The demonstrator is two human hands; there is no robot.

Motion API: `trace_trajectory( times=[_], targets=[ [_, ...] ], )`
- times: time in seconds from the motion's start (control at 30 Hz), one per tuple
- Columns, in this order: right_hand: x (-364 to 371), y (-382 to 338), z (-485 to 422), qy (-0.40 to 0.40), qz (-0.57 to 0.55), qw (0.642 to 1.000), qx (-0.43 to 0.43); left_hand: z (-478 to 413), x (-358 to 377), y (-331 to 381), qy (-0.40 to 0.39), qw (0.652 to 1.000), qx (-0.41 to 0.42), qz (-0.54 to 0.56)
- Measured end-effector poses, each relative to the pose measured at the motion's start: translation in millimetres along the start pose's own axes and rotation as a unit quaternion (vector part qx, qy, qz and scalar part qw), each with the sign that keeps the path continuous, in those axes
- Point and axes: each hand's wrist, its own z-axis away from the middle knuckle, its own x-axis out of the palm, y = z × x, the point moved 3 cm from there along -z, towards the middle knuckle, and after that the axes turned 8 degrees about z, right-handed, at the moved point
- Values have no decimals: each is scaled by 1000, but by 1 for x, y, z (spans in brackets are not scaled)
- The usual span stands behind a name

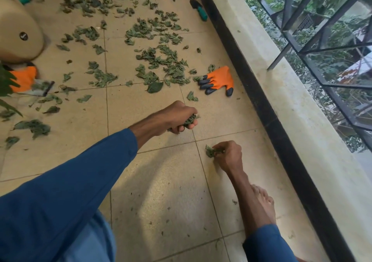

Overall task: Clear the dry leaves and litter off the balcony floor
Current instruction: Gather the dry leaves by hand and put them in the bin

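Dry green leaves lie scattered over the beige tiled balcony floor, thickest in the far half. My left hand hovers just above the tiles in the middle, its fingers curled round a bunch of leaves. My right hand is lower and to the right, pinching a small clump of leaves against the floor. Small leaf crumbs dot the near tiles.
An orange glove with dark fingertips lies by the black skirting and low wall. Another orange glove and a beige pot are at the left. A green-handled trowel lies far right. My bare foot rests near right.
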Motion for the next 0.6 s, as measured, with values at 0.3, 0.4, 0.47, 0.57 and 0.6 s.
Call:
trace_trajectory(
  times=[0.3,0.4,0.47,0.57,0.6],
  targets=[
    [-64,-78,11,-28,-395,917,-56,-7,-12,-13,46,994,-59,76],
    [-77,-119,18,-39,-351,925,-138,-9,-15,-12,29,984,-84,151],
    [-76,-139,21,-20,-267,945,-190,-8,-13,-11,-22,967,-105,232],
    [-73,-159,20,16,-155,964,-216,-4,-14,-8,-59,939,-128,314],
    [-73,-164,21,22,-137,965,-221,-3,-16,-8,-53,934,-132,327]
  ],
)
